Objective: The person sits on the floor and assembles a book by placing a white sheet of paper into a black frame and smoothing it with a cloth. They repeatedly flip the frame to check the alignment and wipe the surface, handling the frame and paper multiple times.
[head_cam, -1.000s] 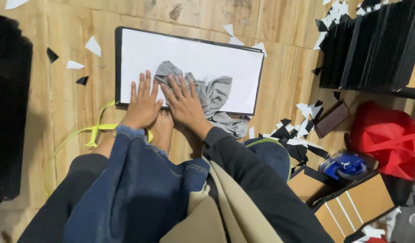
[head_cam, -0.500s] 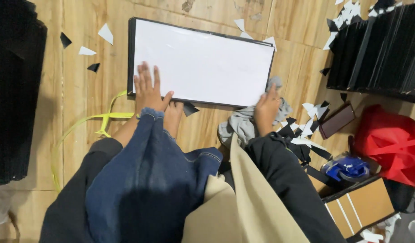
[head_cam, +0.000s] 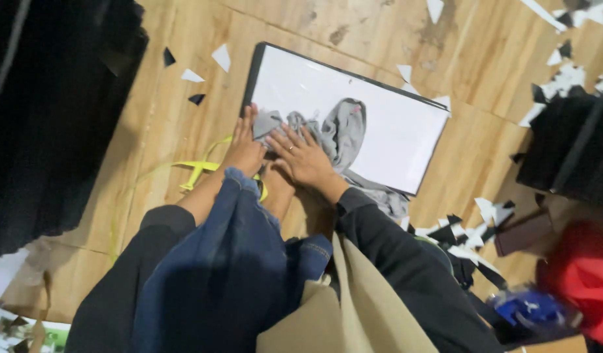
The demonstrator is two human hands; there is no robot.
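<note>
Hands press side by side on a grey cloth (head_cam: 334,134) spread over a white board with a dark frame (head_cam: 393,131), which lies flat on the wooden floor (head_cam: 151,131). The left hand (head_cam: 244,147) lies flat, grip released, at the cloth's near edge; the right hand (head_cam: 306,157) is likewise flat with fingers spread. A yellow strap (head_cam: 200,171) lies just beside the left wrist, and paper scraps (head_cam: 468,229) dot the floor.

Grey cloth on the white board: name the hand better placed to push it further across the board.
Right. The right hand lies flat on the grey cloth; the left hand sits at the white board edge, barely touching it.
</note>
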